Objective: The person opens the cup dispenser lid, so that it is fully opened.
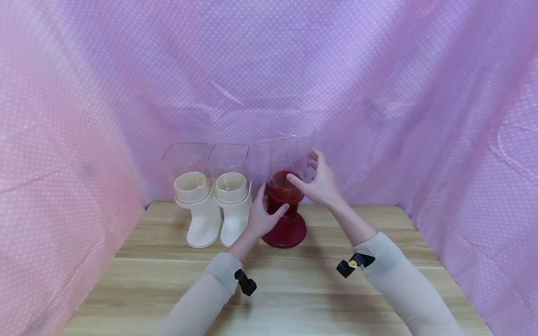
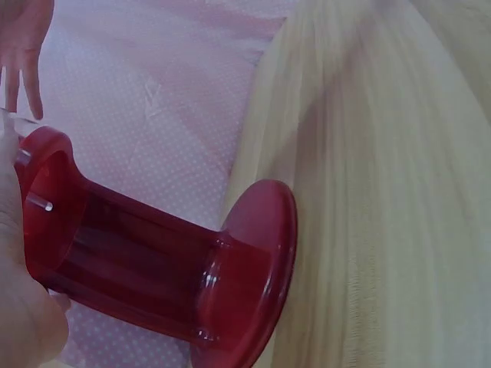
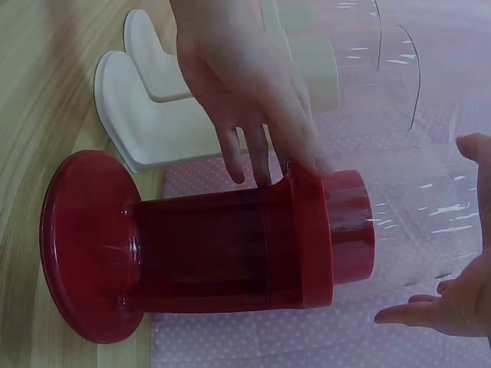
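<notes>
A red plastic stand (image 1: 285, 231) with a round base and a ring-shaped collar (image 3: 313, 238) stands upright on the table. Rising from the collar is a clear plastic container (image 1: 290, 149), with a red cylinder (image 3: 353, 226) inside its lower end. My left hand (image 1: 261, 217) is at the stand's left side. Its thumb tip touches or nearly touches the collar in the right wrist view, and its other fingers extend loosely alongside. My right hand (image 1: 321, 184) is spread around the container's right side, thumb in front and fingers apart; firm contact cannot be made out.
Two cream stands stand side by side at the left, a left one (image 1: 202, 226) and a nearer one (image 1: 231, 224), each topped by a clear container. Pink dotted cloth (image 1: 269, 70) hangs behind and beside the wooden table (image 1: 294, 298). Each wrist wears a small black camera.
</notes>
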Motion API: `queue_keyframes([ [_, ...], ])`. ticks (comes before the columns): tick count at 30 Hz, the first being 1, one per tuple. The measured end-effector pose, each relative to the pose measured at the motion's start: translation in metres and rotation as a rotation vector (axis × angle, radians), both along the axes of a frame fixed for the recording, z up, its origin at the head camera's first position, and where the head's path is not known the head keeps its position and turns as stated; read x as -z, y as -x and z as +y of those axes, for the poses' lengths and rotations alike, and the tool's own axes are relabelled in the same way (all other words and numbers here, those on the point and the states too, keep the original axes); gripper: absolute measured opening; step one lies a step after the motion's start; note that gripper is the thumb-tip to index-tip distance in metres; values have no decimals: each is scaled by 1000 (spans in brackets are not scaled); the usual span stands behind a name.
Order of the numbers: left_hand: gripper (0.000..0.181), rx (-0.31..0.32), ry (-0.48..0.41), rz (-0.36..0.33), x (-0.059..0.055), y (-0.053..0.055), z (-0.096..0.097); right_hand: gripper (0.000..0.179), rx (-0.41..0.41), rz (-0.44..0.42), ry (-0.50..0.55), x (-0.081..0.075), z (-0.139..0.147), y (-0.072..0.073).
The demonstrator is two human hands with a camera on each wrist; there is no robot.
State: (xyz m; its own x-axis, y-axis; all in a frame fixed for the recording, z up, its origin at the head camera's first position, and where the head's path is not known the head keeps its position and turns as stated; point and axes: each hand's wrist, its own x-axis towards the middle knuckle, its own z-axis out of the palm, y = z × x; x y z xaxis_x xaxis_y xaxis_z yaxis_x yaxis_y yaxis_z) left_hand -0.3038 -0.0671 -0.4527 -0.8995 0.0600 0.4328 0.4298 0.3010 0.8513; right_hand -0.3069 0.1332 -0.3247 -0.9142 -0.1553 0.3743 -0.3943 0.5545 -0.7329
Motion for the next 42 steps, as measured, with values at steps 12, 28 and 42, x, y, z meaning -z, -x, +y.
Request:
queue_keyframes([
  [12, 89, -73, 86, 150, -3, 3, 5, 103, -66, 7, 79, 7, 0, 7],
  [28, 92, 80, 32, 164, -30, -38, 2, 104, -32, 143, -12, -8, 14, -37],
  [42, 95, 148, 81, 208, -36, -86, -7, 106, -26, 231, -55, -14, 22, -89],
])
